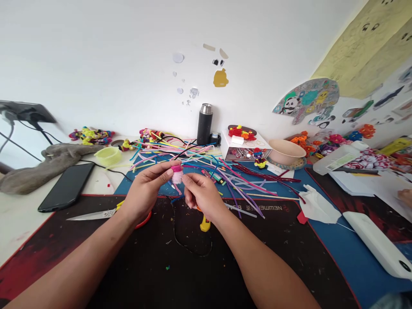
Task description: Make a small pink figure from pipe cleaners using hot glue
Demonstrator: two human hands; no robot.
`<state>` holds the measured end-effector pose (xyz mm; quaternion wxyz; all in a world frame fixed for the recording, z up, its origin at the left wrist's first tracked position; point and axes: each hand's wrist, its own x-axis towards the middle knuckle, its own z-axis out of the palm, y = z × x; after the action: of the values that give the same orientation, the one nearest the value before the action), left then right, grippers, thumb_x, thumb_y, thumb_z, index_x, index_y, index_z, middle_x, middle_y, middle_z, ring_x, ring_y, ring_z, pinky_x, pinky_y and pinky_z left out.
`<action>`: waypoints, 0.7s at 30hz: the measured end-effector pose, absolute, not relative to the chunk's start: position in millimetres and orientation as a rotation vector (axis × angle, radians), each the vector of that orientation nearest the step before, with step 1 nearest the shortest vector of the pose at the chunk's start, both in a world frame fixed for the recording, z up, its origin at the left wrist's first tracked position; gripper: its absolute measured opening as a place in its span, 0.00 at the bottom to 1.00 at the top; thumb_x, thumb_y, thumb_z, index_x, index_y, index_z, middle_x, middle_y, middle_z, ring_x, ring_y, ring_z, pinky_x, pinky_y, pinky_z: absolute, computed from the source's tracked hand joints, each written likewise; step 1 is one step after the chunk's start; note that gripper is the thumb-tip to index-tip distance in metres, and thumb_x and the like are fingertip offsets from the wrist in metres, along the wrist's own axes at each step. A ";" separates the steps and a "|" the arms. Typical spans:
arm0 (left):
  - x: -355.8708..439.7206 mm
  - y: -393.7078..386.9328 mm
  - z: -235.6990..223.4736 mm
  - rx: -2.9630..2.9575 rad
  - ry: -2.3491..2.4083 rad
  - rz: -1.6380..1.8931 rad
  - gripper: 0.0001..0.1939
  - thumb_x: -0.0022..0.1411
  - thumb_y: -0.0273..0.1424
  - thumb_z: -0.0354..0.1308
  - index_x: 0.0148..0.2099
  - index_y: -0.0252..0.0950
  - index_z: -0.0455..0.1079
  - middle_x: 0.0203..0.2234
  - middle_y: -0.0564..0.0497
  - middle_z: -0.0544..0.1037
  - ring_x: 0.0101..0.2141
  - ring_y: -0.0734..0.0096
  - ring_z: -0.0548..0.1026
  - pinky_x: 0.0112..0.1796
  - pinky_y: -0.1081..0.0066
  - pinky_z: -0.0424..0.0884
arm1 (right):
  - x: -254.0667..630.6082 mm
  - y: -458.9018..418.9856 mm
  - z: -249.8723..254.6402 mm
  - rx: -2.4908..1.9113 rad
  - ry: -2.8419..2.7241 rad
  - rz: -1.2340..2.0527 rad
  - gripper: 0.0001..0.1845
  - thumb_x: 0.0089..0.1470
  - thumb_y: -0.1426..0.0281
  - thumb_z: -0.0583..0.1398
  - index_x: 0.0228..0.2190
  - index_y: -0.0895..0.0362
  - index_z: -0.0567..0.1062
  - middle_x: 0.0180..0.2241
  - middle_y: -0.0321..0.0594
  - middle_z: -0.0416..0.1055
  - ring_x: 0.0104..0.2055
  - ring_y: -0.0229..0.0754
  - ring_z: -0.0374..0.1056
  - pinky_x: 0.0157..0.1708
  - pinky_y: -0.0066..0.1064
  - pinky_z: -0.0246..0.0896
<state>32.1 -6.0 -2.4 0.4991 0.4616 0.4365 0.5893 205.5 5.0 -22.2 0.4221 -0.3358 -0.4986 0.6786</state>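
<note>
Between the thumb and fingers of my left hand [146, 186] is a small fuzzy pipe-cleaner piece [177, 177], deep pink on top and pale pink below. My right hand [201, 193] is closed in a pinch at the right edge of that piece; what its fingertips grip is hidden. A blue pipe cleaner [201, 165] runs behind the right hand, bending down near its knuckles. Beneath the right hand lies a yellow-handled tool [205, 225], partly covered. Scissors [93, 215] lie under my left wrist, blades pointing left.
Loose pipe cleaners [254, 184] spread behind my hands. Beyond them stand a black thermos [204, 124], a white box [227, 146] and a beige bowl [286, 152]. A phone [67, 186] lies left. A black cord [185, 249] loops on the dark mat [138, 270]. Another person's hand [405, 196] shows far right.
</note>
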 end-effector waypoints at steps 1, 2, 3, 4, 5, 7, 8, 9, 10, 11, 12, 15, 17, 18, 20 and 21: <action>31.6 -5.9 -3.6 1.121 1.059 1.423 0.20 0.54 0.47 0.79 0.47 0.45 0.88 0.50 0.46 0.88 0.56 0.47 0.79 0.61 0.57 0.67 | 205.6 4.9 -21.6 -0.835 -1.244 1.708 0.24 0.58 0.46 0.67 0.36 0.55 0.76 0.17 0.25 0.65 0.14 0.32 0.58 0.14 0.25 0.46; 31.1 -5.6 -4.5 1.124 1.061 1.419 0.20 0.55 0.47 0.78 0.47 0.45 0.88 0.50 0.46 0.88 0.56 0.47 0.79 0.60 0.57 0.69 | 205.8 4.9 -21.0 -0.833 -1.237 1.715 0.24 0.58 0.46 0.68 0.35 0.55 0.76 0.16 0.25 0.64 0.14 0.32 0.57 0.14 0.25 0.45; 30.9 -5.4 -5.2 1.125 1.059 1.417 0.21 0.55 0.47 0.78 0.48 0.44 0.88 0.50 0.45 0.87 0.55 0.47 0.79 0.58 0.58 0.70 | 205.9 4.9 -20.6 -0.833 -1.226 1.719 0.25 0.57 0.45 0.68 0.34 0.55 0.76 0.16 0.25 0.64 0.14 0.32 0.57 0.14 0.25 0.45; 30.9 -5.1 -5.6 1.122 1.053 1.417 0.21 0.56 0.46 0.78 0.48 0.44 0.88 0.50 0.45 0.87 0.54 0.48 0.79 0.57 0.59 0.70 | 206.1 4.9 -20.2 -0.836 -1.215 1.722 0.25 0.56 0.45 0.69 0.33 0.55 0.76 0.16 0.25 0.64 0.14 0.32 0.57 0.13 0.25 0.44; 31.3 -5.0 -5.7 1.115 1.044 1.422 0.21 0.55 0.46 0.78 0.48 0.43 0.88 0.50 0.45 0.87 0.53 0.49 0.80 0.55 0.60 0.71 | 206.2 4.8 -20.0 -0.838 -1.207 1.727 0.26 0.56 0.44 0.69 0.32 0.54 0.75 0.16 0.25 0.64 0.14 0.32 0.58 0.13 0.25 0.44; 32.8 -5.0 -5.4 1.097 1.030 1.442 0.20 0.55 0.46 0.79 0.47 0.42 0.88 0.48 0.45 0.88 0.51 0.51 0.80 0.54 0.61 0.71 | 206.1 4.5 -19.6 -0.836 -1.195 1.741 0.27 0.57 0.43 0.67 0.30 0.54 0.74 0.16 0.27 0.65 0.14 0.32 0.58 0.14 0.25 0.44; 33.9 -5.1 -5.3 1.090 1.025 1.454 0.20 0.54 0.46 0.79 0.46 0.42 0.88 0.47 0.45 0.88 0.51 0.52 0.80 0.54 0.61 0.71 | 206.0 4.3 -19.6 -0.829 -1.191 1.751 0.28 0.58 0.42 0.67 0.29 0.54 0.72 0.16 0.27 0.65 0.14 0.32 0.58 0.14 0.26 0.44; 34.9 -5.3 -5.3 1.087 1.020 1.462 0.19 0.54 0.46 0.79 0.45 0.42 0.88 0.46 0.46 0.88 0.51 0.52 0.80 0.55 0.61 0.71 | 205.8 4.0 -19.7 -0.817 -1.185 1.763 0.28 0.58 0.42 0.66 0.28 0.54 0.71 0.17 0.28 0.66 0.14 0.32 0.58 0.14 0.26 0.44; 35.9 -5.5 -5.5 1.087 1.016 1.462 0.19 0.54 0.45 0.79 0.45 0.42 0.88 0.46 0.46 0.88 0.51 0.52 0.80 0.56 0.60 0.70 | 205.6 3.8 -19.8 -0.804 -1.178 1.774 0.28 0.59 0.42 0.66 0.28 0.54 0.70 0.17 0.28 0.67 0.14 0.32 0.59 0.14 0.26 0.43; 36.6 -5.7 -5.8 1.088 1.011 1.457 0.19 0.54 0.45 0.79 0.45 0.42 0.88 0.46 0.45 0.88 0.51 0.51 0.80 0.57 0.59 0.70 | 205.4 3.5 -19.9 -0.792 -1.168 1.785 0.28 0.58 0.43 0.67 0.27 0.54 0.70 0.18 0.28 0.67 0.14 0.32 0.59 0.14 0.26 0.43; 36.9 -6.0 -6.1 1.089 1.004 1.447 0.19 0.55 0.45 0.79 0.46 0.42 0.88 0.47 0.45 0.88 0.52 0.50 0.80 0.58 0.58 0.69 | 205.3 3.4 -20.0 -0.781 -1.160 1.794 0.28 0.58 0.43 0.68 0.27 0.54 0.69 0.18 0.27 0.67 0.14 0.32 0.59 0.13 0.26 0.42; 35.5 -7.0 -5.9 1.089 0.970 1.409 0.20 0.58 0.44 0.77 0.50 0.43 0.87 0.54 0.44 0.86 0.58 0.48 0.78 0.60 0.58 0.69 | 205.8 3.3 -19.6 -0.753 -1.142 1.806 0.29 0.57 0.44 0.69 0.26 0.54 0.69 0.17 0.27 0.64 0.14 0.32 0.58 0.14 0.26 0.42; 33.2 -7.9 -4.0 1.110 0.935 1.365 0.23 0.58 0.43 0.77 0.54 0.44 0.85 0.58 0.44 0.84 0.61 0.47 0.76 0.59 0.58 0.70 | 206.4 3.6 -19.0 -0.737 -1.130 1.805 0.29 0.56 0.43 0.70 0.25 0.54 0.69 0.16 0.26 0.63 0.14 0.31 0.57 0.14 0.26 0.42; 31.9 -8.4 -2.6 1.130 0.915 1.330 0.25 0.58 0.43 0.78 0.57 0.44 0.84 0.58 0.43 0.84 0.61 0.46 0.76 0.59 0.58 0.71 | 206.6 3.8 -18.8 -0.731 -1.123 1.802 0.30 0.56 0.43 0.70 0.25 0.54 0.69 0.16 0.26 0.62 0.14 0.31 0.57 0.14 0.27 0.42; 29.8 -9.1 -0.1 1.175 0.873 1.259 0.30 0.56 0.40 0.80 0.60 0.45 0.82 0.56 0.43 0.85 0.59 0.46 0.78 0.55 0.59 0.74 | 206.9 4.4 -18.7 -0.726 -1.110 1.794 0.30 0.55 0.44 0.70 0.25 0.54 0.69 0.15 0.25 0.61 0.14 0.31 0.56 0.14 0.27 0.41; 29.1 -9.3 0.7 1.196 0.854 1.229 0.31 0.55 0.39 0.80 0.61 0.45 0.81 0.55 0.43 0.85 0.57 0.47 0.80 0.53 0.59 0.75 | 206.9 4.7 -18.8 -0.727 -1.105 1.788 0.29 0.55 0.44 0.71 0.25 0.54 0.69 0.15 0.25 0.61 0.13 0.31 0.56 0.14 0.27 0.40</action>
<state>29.1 -9.3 0.7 0.5751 0.5105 0.3647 0.5249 206.9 4.7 -18.8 0.4427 -0.2931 -0.4456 0.7208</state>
